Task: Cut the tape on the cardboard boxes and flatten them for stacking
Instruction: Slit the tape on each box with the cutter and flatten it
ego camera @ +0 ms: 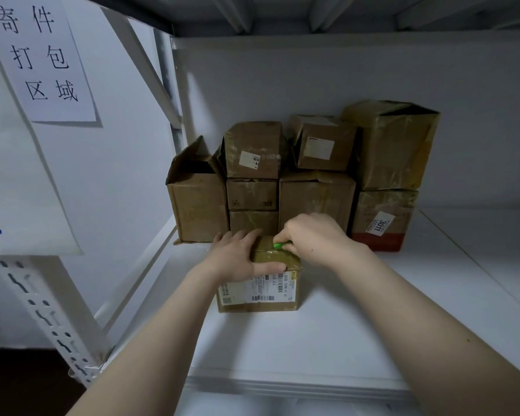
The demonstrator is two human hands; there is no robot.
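Note:
A small taped cardboard box (270, 304) with a white shipping label on its near side stands on the white shelf (327, 331) in front of me. My left hand (237, 255) lies over the box's top left, fingers spread along the top and thumb along the front edge. My right hand (315, 238) grips a small green cutter (281, 245), its tip against the tape on the box's top. The blade itself is hidden.
Several more brown boxes (315, 196) are stacked against the shelf's back wall, one at the left (197, 202) with open flaps. A white upright post (45, 313) and a paper sign (39, 55) are to the left. An upper shelf hangs overhead.

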